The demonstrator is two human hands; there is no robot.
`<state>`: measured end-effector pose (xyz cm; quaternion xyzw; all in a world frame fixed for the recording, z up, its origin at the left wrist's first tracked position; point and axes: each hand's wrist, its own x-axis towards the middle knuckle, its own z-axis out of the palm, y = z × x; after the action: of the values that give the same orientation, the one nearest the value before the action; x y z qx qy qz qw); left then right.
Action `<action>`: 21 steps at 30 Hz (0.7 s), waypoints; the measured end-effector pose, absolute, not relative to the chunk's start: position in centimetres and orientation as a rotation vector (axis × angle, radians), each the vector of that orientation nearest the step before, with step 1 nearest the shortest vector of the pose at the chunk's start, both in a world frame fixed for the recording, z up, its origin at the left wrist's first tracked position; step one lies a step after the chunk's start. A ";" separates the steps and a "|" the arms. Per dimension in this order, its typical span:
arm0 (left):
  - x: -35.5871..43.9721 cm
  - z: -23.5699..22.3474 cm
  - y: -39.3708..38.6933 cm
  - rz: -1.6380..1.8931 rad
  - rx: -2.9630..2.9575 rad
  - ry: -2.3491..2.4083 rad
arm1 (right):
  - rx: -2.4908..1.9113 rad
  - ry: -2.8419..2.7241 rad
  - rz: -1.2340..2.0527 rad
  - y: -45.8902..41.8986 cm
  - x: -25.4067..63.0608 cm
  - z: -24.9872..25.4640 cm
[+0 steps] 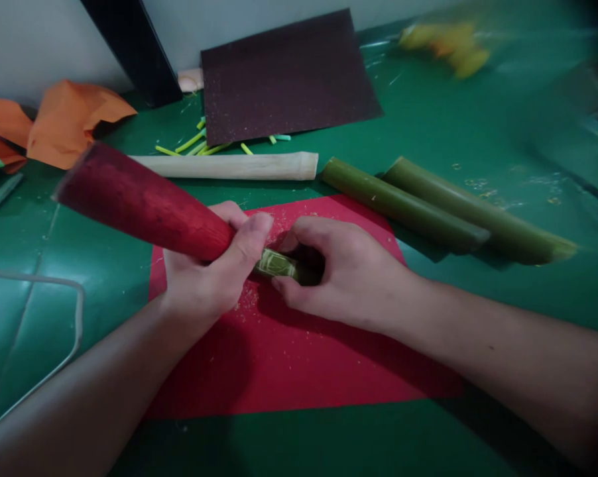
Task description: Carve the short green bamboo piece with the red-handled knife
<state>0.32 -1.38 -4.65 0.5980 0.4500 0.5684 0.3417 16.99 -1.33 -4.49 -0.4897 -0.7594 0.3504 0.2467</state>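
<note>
My left hand (214, 265) is closed around a thick red cylinder (150, 202), dark and mottled at its far end, which slants up to the left. Between my hands shows a short green bamboo piece (276, 264) with pale lines cut into its skin. My right hand (341, 268) curls its thumb and fingers round the right end of that piece. Whether the green piece and the red cylinder are joined is hidden behind my left hand. Both hands are over a red sheet (299, 371) sprinkled with fine pale shavings.
Two green bamboo lengths (408, 205) lie at the right, with a pale peeled stick (239, 166) beyond my hands. Behind are a dark brown sheet (289, 79), yellow-green strips (192, 141), crumpled orange paper (75, 122) and a black post (134, 53). A pale cable (77, 311) runs at left.
</note>
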 end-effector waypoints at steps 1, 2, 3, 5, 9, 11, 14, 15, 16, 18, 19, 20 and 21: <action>0.2 -4.7 -1.4 1.463 1.567 1.151 | -1.345 -2.073 0.963 -1.3 17.0 -4.5; 0.2 -4.7 -1.3 1.437 1.588 1.135 | -1.353 -2.076 0.973 -1.3 17.0 -4.5; 0.1 -4.6 -1.3 1.411 1.610 1.124 | -1.357 -2.080 0.985 -1.3 17.0 -4.4; 0.1 -4.6 -1.4 1.402 1.632 1.122 | -1.359 -2.081 0.998 -1.3 17.0 -4.4; 0.4 -4.5 -1.4 1.480 1.580 1.177 | -1.355 -2.085 0.984 -1.3 17.0 -4.3; 0.4 -4.5 -1.4 1.464 1.589 1.176 | -1.352 -2.091 0.982 -1.3 17.1 -4.3; 0.2 -4.4 -1.3 1.400 1.647 1.140 | -1.358 -2.090 0.988 -1.3 17.1 -4.3; 0.2 -4.4 -1.3 1.384 1.666 1.130 | -1.360 -2.089 0.993 -1.3 17.1 -4.3; 0.2 -4.4 -1.3 1.384 1.668 1.130 | -1.361 -2.088 0.996 -1.3 17.1 -4.4; 0.2 -4.5 -1.3 1.420 1.629 1.154 | -1.359 -2.079 0.992 -1.3 17.0 -4.4; 0.3 -4.5 -1.3 1.443 1.604 1.163 | -1.354 -2.075 0.983 -1.3 17.0 -4.4; 0.3 -4.5 -1.3 1.466 1.582 1.171 | -1.349 -2.073 0.974 -1.3 16.9 -4.4; 0.3 -4.5 -1.3 1.475 1.577 1.175 | -1.349 -2.073 0.966 -1.3 17.0 -4.4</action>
<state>0.30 -1.31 -4.54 0.6043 0.4503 0.5654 0.3352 16.96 -1.27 -4.39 -0.4930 -0.7577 0.3532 0.2410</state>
